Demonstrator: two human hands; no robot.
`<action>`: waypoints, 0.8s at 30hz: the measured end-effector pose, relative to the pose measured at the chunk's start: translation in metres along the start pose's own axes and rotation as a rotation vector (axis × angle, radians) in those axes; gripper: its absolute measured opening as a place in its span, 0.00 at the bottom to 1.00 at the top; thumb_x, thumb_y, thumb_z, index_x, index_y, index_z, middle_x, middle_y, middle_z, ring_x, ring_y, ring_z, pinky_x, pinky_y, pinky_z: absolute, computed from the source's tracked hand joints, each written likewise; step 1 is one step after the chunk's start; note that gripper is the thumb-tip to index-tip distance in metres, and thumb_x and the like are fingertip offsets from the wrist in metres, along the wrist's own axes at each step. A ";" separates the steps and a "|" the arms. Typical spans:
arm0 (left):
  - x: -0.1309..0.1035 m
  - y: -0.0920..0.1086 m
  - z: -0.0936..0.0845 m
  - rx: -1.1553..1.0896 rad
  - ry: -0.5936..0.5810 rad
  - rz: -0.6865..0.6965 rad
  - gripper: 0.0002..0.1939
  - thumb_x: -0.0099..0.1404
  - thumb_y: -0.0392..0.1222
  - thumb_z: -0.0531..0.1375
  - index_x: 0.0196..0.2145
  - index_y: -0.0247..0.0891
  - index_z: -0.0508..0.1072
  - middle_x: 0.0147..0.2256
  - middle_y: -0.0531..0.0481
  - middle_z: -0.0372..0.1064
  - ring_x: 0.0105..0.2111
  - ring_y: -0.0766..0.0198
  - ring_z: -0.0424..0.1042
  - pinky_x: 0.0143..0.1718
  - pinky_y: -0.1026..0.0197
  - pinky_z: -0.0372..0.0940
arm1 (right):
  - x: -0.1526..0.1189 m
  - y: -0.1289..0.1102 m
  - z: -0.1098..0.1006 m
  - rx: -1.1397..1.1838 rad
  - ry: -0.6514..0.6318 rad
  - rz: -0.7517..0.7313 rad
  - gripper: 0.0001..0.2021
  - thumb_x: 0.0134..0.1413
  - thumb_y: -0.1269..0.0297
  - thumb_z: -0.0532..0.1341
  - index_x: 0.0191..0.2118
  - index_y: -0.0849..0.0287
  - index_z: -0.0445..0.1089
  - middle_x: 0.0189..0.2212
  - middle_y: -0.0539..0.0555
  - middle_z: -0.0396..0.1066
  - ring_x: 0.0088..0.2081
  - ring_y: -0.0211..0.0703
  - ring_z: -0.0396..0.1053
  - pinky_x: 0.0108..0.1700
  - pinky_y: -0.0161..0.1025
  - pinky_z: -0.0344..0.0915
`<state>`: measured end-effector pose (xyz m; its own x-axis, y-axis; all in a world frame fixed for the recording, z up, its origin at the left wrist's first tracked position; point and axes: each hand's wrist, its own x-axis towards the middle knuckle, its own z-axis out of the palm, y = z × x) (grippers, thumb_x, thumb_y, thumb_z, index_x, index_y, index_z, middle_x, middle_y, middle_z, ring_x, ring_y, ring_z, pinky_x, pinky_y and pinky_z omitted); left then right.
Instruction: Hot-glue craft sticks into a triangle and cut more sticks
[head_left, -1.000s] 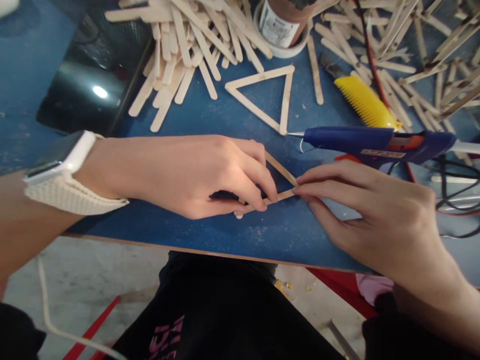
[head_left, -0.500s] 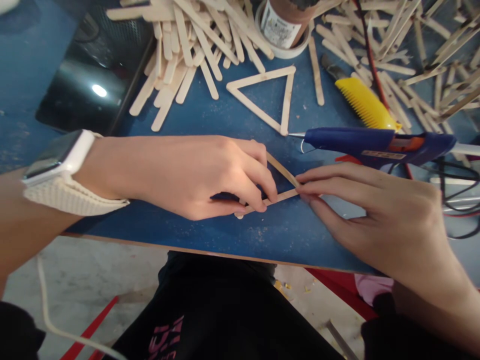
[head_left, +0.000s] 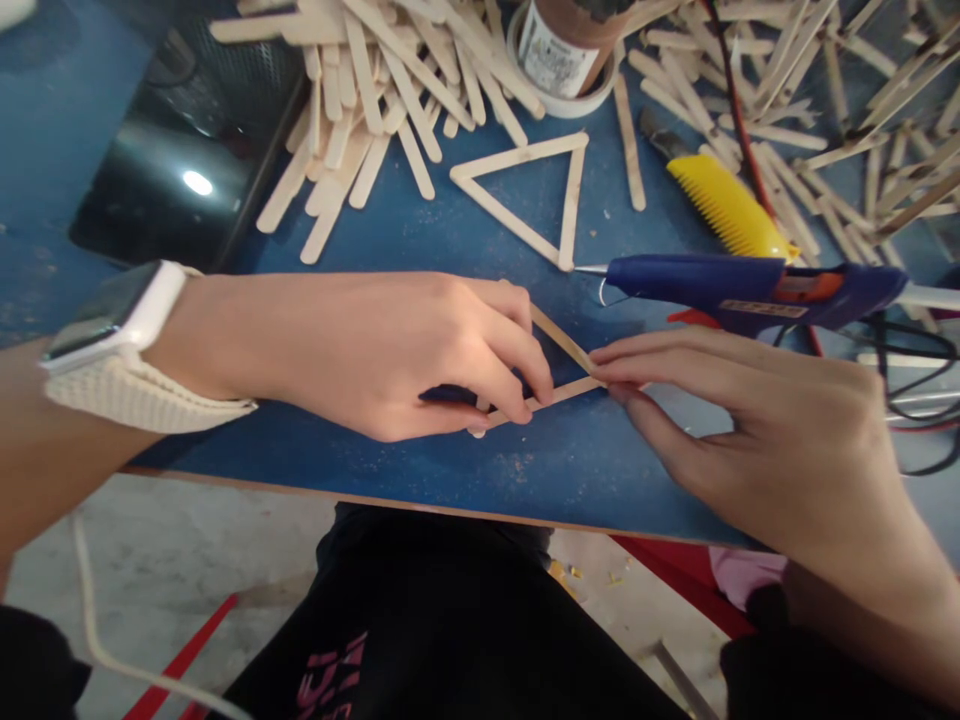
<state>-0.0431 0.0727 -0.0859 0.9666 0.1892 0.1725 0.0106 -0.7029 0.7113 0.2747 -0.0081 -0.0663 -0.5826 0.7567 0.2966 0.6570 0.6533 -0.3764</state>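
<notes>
Two wooden sticks [head_left: 566, 393] meet at a corner near the middle of the blue table. My right hand [head_left: 757, 420] pinches that corner between thumb and fingertips. Over the other end of the sticks lies my left hand [head_left: 450, 350], its thumb and fingers closed on the lower stick; part of a further stick end shows beneath, the rest hidden. Beyond them a triangle of three sticks [head_left: 571, 205] lies flat. A blue glue gun [head_left: 697, 280] rests on its side, its nozzle tip at the triangle's lower corner.
A pile of loose sticks [head_left: 337, 130] and a dark tablet-like device [head_left: 165, 150] lie at the back left. A jar [head_left: 566, 50] stands at the back. To the right are a yellow cutter [head_left: 727, 205], more sticks and dark cables [head_left: 900, 400]. The table edge [head_left: 360, 497] runs in front.
</notes>
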 end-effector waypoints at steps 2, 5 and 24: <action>0.001 0.001 -0.001 -0.010 -0.005 -0.014 0.15 0.88 0.32 0.65 0.61 0.38 0.92 0.66 0.46 0.88 0.70 0.47 0.81 0.71 0.49 0.75 | 0.000 0.000 0.000 -0.002 0.002 0.003 0.16 0.73 0.83 0.69 0.52 0.51 0.83 0.49 0.50 0.92 0.48 0.52 0.93 0.56 0.49 0.93; 0.001 0.001 -0.001 -0.024 -0.018 -0.035 0.16 0.88 0.31 0.64 0.61 0.40 0.92 0.66 0.47 0.88 0.70 0.47 0.81 0.73 0.48 0.74 | 0.000 -0.001 0.000 0.000 0.001 0.001 0.16 0.75 0.82 0.68 0.53 0.52 0.82 0.50 0.51 0.92 0.50 0.51 0.93 0.57 0.45 0.91; -0.003 -0.002 0.000 0.004 -0.013 -0.023 0.15 0.89 0.36 0.64 0.60 0.47 0.91 0.67 0.48 0.86 0.71 0.49 0.80 0.74 0.49 0.75 | 0.001 -0.003 0.004 -0.017 -0.004 -0.061 0.12 0.73 0.80 0.68 0.52 0.57 0.78 0.48 0.54 0.87 0.47 0.46 0.89 0.52 0.40 0.88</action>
<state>-0.0463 0.0739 -0.0880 0.9695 0.1963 0.1470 0.0341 -0.7013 0.7120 0.2696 -0.0094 -0.0682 -0.6235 0.7156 0.3149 0.6282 0.6983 -0.3431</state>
